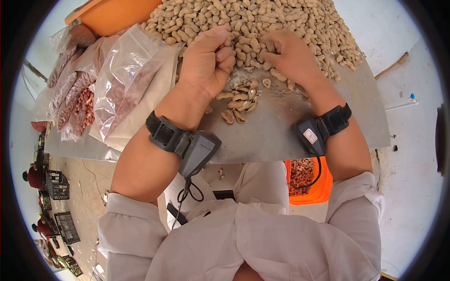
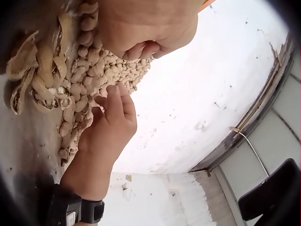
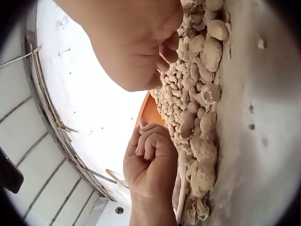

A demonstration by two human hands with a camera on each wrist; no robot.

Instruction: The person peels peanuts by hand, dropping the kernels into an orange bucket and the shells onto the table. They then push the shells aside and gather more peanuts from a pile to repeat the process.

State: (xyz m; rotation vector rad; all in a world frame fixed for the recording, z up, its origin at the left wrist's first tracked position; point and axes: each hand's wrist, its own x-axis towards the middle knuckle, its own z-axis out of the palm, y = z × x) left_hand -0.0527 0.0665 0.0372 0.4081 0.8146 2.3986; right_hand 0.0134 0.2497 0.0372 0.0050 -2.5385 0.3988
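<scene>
A person is sitting at a grey metal table (image 1: 281, 126), seen from above, with both hands working at the near edge of a big pile of unshelled peanuts (image 1: 262, 21). The left hand (image 1: 206, 58) is resting on the table with its fingers curled into a fist. Whether anything is inside the fist cannot be told. The right hand (image 1: 288, 54) is lying on the pile with its fingers fairly straight and their tips touching the pods, gripping nothing that shows. Empty split shells (image 1: 239, 100) are lying just in front of the hands. Clear bags of reddish shelled kernels (image 1: 122, 89) are lying to the left, beside an orange basin (image 1: 112, 14).

The pods are looking dry, light and rough, so they are probably easy to grip and unlikely to slip. The shells are likely brittle, cracking under a firm pinch. The best hold is probably across a single pod, between the thumb and the first fingers.
</scene>
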